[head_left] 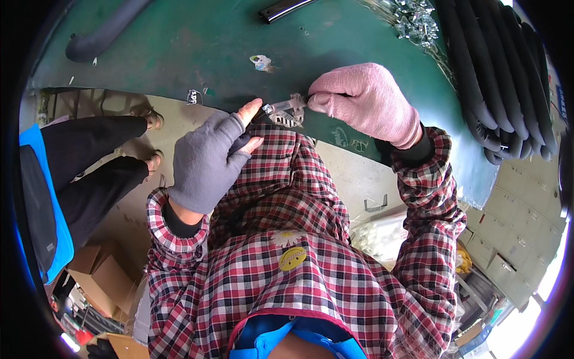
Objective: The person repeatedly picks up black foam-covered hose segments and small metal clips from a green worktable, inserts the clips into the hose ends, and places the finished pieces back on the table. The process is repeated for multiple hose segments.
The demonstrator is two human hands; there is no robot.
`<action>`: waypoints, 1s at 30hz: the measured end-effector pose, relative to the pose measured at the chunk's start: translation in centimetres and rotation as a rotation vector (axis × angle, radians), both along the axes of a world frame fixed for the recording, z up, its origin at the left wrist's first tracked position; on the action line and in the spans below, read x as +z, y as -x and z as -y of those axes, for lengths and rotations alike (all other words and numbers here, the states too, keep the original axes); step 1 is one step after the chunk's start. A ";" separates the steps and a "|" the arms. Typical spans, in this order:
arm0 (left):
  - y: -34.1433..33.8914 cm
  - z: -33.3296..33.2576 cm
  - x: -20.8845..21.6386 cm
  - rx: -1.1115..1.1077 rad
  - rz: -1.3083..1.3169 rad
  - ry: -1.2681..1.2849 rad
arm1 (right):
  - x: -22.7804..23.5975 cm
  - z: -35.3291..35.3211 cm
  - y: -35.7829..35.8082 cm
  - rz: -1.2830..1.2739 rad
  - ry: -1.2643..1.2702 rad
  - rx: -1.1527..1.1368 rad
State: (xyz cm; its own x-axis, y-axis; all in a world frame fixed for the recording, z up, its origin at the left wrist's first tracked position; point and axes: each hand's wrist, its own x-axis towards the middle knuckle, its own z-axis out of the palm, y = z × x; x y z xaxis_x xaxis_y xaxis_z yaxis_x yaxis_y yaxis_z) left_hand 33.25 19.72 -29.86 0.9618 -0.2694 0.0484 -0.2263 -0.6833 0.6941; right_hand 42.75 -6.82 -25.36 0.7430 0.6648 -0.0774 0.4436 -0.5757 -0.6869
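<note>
My left hand (206, 158), in a grey glove with bare fingertips, is at the near edge of the green table. Its thumb and forefinger close around something dark, mostly hidden, with a small silvery bit (267, 109) by the fingertip. To the right, my right hand (368, 102) wears a pink glove and holds its thumb and fingers pinched together. Whatever is in that pinch is too small or hidden to name. Between both hands a clear, brownish strip (294, 104) and a black-and-white printed label (284, 118) show at the table edge.
Bent black tubes (490, 72) are stacked on the green table (197, 54) at the right, beside a heap of small silvery metal parts (415, 21). Another black tube (98, 39) lies far left. A person in dark trousers (89, 143) stands left, near a cardboard box (101, 278).
</note>
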 end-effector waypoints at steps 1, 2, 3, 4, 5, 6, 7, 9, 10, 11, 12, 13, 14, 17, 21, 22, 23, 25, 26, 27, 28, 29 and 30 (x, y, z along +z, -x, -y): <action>0.0 0.0 -0.1 0.000 -0.017 0.001 | 0.0 -0.1 -0.1 -0.019 0.029 -0.001; 0.1 0.0 -0.3 0.001 0.002 0.012 | -0.1 -0.2 -0.3 -0.005 0.032 0.010; 0.1 0.0 -0.3 -0.004 -0.011 -0.004 | -0.2 -0.2 -0.2 0.010 0.037 0.018; 0.2 0.0 0.0 -0.009 -0.024 -0.020 | -0.2 -0.2 -0.2 0.025 0.042 0.025; 0.3 0.0 0.2 -0.015 -0.038 -0.036 | -0.1 -0.2 -0.1 0.012 0.062 0.028; 0.3 0.0 0.2 -0.019 -0.030 -0.021 | 0.1 -0.3 -0.2 0.002 0.082 0.031; 0.3 0.0 0.2 -0.023 -0.022 -0.007 | 0.3 -0.4 -0.3 -0.009 0.103 0.035; 0.3 -0.1 0.1 -0.028 -0.005 0.020 | 0.8 -0.6 -0.6 -0.039 0.166 0.054; 0.3 -0.1 0.0 -0.030 0.005 0.033 | 1.0 -0.7 -0.8 -0.055 0.195 0.065; 0.3 -0.1 0.0 -0.031 0.014 0.045 | 1.2 -0.9 -1.1 -0.063 0.214 0.086; 0.6 -0.1 0.2 -0.034 0.018 0.043 | 1.7 -1.0 -1.1 -0.067 0.238 0.106; 0.8 -0.1 0.3 -0.036 0.022 0.040 | 2.1 -1.1 -1.1 -0.071 0.261 0.126; 1.0 0.0 0.5 -0.039 0.026 0.038 | 2.4 -1.1 -1.0 -0.064 0.273 0.137; 0.9 0.0 0.6 -0.062 0.029 0.011 | 2.6 -1.2 -1.2 -0.061 0.313 0.166; 0.9 0.1 0.5 -0.054 0.053 0.012 | 2.7 -1.6 -1.8 -0.062 0.357 0.202; 0.9 0.2 0.6 -0.053 0.057 0.012 | 2.6 -1.6 -1.8 -0.058 0.368 0.208; 0.9 0.3 0.6 -0.053 0.060 0.012 | 2.6 -1.6 -1.8 -0.065 0.379 0.201; 1.0 0.4 0.7 -0.054 0.065 0.013 | 2.8 -1.6 -1.6 -0.079 0.394 0.192; 1.1 0.4 0.8 -0.055 0.067 0.012 | 3.0 -1.7 -1.6 -0.067 0.420 0.198; 1.1 0.3 0.6 -0.055 0.071 0.005 | 3.3 -2.3 -1.7 -0.058 0.453 0.205; 1.1 0.2 0.5 -0.055 0.074 -0.002 | 3.3 -2.7 -1.8 -0.049 0.485 0.213; 1.0 0.1 0.4 -0.055 0.076 -0.010 | 3.0 -3.0 -1.8 -0.033 0.481 0.228; 1.0 0.2 0.4 -0.059 0.082 -0.006 | 2.7 -2.9 -1.9 -0.012 0.474 0.237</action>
State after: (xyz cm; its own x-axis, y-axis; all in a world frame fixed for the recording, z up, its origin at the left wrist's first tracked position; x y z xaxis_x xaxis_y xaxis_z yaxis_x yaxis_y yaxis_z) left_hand 32.25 19.57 -29.47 0.9370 -0.3264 0.1244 -0.3225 -0.6713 0.6674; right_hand 44.62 -3.88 -22.70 0.5741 0.7045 -0.4173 0.5931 -0.7092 -0.3812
